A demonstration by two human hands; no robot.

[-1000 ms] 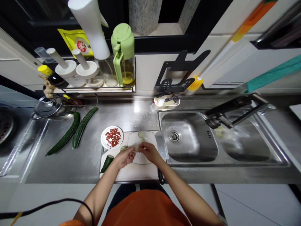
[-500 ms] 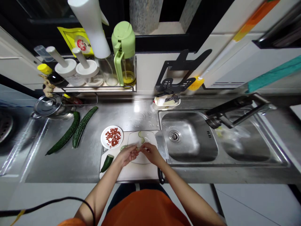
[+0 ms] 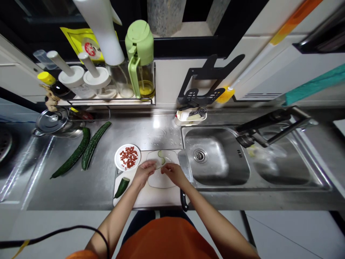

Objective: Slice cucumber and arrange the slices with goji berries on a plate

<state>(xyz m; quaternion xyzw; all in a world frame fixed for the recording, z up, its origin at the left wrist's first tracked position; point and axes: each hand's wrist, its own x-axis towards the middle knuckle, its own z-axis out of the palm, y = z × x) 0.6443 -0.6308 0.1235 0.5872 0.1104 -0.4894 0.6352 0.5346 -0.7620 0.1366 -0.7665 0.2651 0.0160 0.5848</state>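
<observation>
My left hand (image 3: 143, 172) and my right hand (image 3: 173, 172) meet over a clear plate (image 3: 161, 181) that lies on a white cutting board (image 3: 151, 197). Both pinch a thin pale cucumber slice (image 3: 158, 166) between their fingertips. Another curled cucumber slice (image 3: 161, 157) lies on the plate's far side. A cut cucumber end (image 3: 122, 187) rests on the board's left part. A small white dish of red bits (image 3: 127, 157) stands just left of the plate.
Two whole cucumbers (image 3: 83, 148) lie on the steel counter at left, near a pot lid (image 3: 53, 122). A double sink (image 3: 218, 158) with a tap (image 3: 269, 126) lies right of the board. A rack of bottles (image 3: 107, 82) lines the back wall. A black knife handle (image 3: 183, 202) sticks out at the board's near right.
Both hands moved slightly away from me, toward the plate's far side, still pinching the slice. The camera tilted a little.
</observation>
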